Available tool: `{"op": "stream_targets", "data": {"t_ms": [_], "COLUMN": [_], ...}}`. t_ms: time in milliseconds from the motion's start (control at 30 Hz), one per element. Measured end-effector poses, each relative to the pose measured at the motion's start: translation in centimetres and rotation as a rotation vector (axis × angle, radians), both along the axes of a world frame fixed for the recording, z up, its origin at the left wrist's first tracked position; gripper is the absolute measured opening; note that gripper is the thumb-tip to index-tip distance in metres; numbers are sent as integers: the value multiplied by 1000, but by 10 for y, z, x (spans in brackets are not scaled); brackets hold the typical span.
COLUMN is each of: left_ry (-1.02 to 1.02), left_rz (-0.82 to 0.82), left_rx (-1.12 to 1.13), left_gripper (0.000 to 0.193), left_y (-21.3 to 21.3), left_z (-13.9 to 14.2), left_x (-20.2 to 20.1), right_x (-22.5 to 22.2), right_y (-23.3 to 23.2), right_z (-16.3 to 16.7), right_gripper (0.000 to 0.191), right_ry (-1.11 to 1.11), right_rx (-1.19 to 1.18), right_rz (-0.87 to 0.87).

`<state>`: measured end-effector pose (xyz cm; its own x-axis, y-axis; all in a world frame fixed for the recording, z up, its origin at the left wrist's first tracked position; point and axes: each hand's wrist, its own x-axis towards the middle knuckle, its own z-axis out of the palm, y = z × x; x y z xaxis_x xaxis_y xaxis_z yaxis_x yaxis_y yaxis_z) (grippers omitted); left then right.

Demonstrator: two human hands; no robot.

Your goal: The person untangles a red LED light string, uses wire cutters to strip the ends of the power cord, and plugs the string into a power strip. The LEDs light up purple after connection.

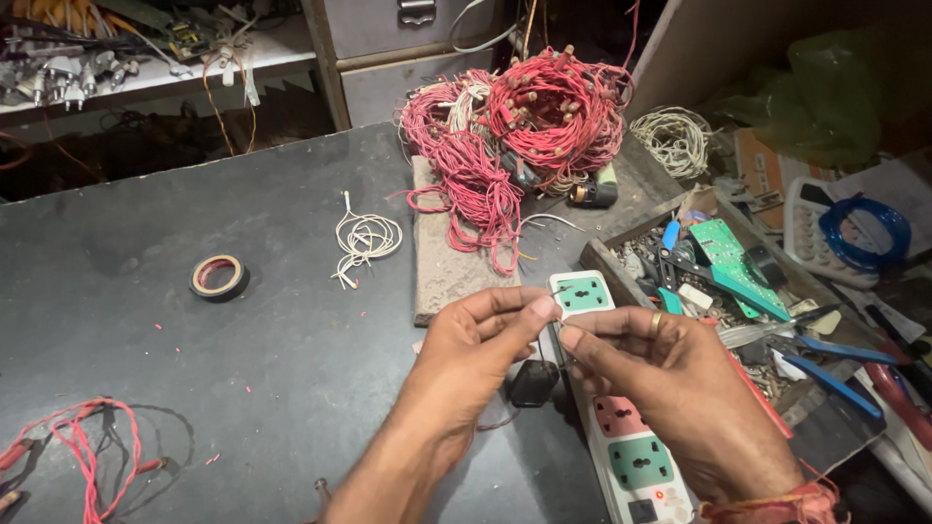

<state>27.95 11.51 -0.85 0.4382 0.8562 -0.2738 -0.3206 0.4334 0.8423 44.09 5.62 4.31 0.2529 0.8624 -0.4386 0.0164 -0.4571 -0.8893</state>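
Above the power strip (pixel 631 456) on the counter (pixel 194 320), the left hand (pixel 481 340) and right hand (pixel 670 374) pinch what looks like a thin wire (pixel 560 288) (fingertips nearly touching).

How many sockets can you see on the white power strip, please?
3 sockets on the power strip: a green one above the hands, a pink one and a green one below. The right hand may hide more.
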Motion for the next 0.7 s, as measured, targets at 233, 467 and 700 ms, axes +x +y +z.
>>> {"op": "stream_targets", "data": {"t_ms": [233, 467, 700], "left_ry": [5, 26, -36], "left_rz": [81, 86, 180], "left_rx": [39, 10, 34], "left_gripper": [29, 30, 32], "left_y": [-3, -3, -1], "left_z": [1, -2, -4], "left_x": [12, 18, 23], "right_x": [-6, -5, 1], "right_y": [2, 2, -1], "right_z": [5, 4, -7], "right_gripper": [27, 25, 26], "right_ry": [-5, -13, -24], "right_rx": [-67, -41, -17], "right_rz": [-88, -34, 5]}}
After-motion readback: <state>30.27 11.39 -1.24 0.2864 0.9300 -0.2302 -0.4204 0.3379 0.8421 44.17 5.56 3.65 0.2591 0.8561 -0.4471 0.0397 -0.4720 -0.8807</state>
